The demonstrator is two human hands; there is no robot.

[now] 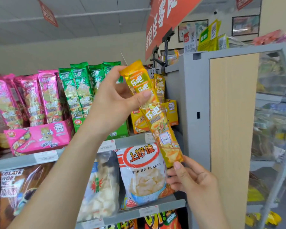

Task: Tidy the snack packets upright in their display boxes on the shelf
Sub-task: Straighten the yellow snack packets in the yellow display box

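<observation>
Now my left hand [112, 100] and right hand [193, 179] pinch the long yellow foil packet [157, 120]; next, upright into the far yellow cardboard box [171, 113].

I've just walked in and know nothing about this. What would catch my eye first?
The long yellow snack packet in the centre, tilted, with the left hand gripping its upper part and the right hand pinching its bottom end. To its left on the upper shelf, pink packets and green packets stand in rows. A red banner hangs overhead.
</observation>
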